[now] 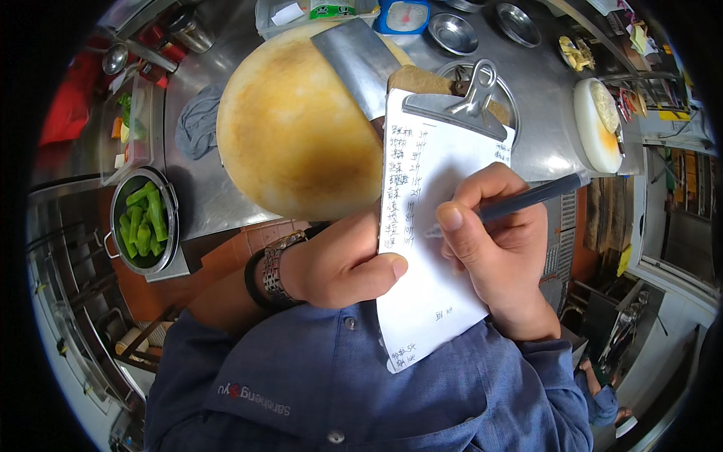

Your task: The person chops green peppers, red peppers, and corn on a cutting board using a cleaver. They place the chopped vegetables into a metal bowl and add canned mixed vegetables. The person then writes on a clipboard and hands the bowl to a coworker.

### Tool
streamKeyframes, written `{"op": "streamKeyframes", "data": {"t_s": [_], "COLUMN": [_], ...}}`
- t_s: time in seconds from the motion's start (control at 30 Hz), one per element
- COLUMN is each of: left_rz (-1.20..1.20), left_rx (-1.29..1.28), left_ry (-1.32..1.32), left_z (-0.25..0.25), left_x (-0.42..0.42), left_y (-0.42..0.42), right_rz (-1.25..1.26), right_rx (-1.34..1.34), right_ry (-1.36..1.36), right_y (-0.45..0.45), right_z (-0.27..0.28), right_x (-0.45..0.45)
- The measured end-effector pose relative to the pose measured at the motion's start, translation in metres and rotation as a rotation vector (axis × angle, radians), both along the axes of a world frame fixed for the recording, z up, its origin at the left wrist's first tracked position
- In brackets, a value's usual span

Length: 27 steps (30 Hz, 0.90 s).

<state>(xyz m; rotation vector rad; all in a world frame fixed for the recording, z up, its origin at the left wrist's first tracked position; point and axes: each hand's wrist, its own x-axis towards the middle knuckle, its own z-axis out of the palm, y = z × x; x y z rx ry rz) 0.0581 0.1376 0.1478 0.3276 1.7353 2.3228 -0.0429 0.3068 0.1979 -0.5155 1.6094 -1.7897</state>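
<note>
My left hand [333, 265] grips the left edge of a clipboard, its thumb lying on top of a white sheet of paper [432, 344]. Handwriting runs in a column down the sheet's left side, with a few more lines near the bottom. A metal spring clip [457, 107] holds the sheet's top edge. In my right hand [497, 248] is a dark pen [531, 196], its tip close to the paper by the list's lower lines; whether it touches I cannot tell. A metal watch [275, 268] and a black band circle my left wrist.
Beyond the clipboard, a cleaver [358, 65] lies on a round chopping block [282, 124]. A grey cloth [199, 121] is left of it. Green vegetable pieces fill a metal pot [171, 226]. A blue scale [403, 17] and metal bowls [453, 34] stand behind. Another person [597, 398] is at far right.
</note>
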Motion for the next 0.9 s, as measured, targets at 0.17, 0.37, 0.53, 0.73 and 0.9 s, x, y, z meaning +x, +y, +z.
{"op": "streamKeyframes", "data": {"t_s": [0.17,0.37,0.53,0.73,0.9], "left_rz": [-0.003,-0.004,0.046,0.007,0.109], "left_rx": [-0.051,-0.071,-0.025,-0.107,-0.121], "left_ry": [0.23,0.187,0.154,0.123,0.288], "left_z": [-0.015,-0.012,-0.018,-0.017,-0.017], "left_x": [-0.005,0.0,0.011,0.005,0.007], "left_y": [0.005,-0.003,-0.007,-0.004,0.001], "right_rz": [0.185,0.108,0.109,-0.01,-0.021], "right_rx": [-0.014,-0.03,0.003,0.008,-0.068], "right_ry": [0.061,0.345,0.458,0.225,0.309], "right_y": [0.004,-0.006,-0.016,-0.006,-0.014], "right_z": [0.005,-0.012,-0.017,-0.015,-0.014], "right_x": [0.0,0.012,0.017,0.027,0.029]}}
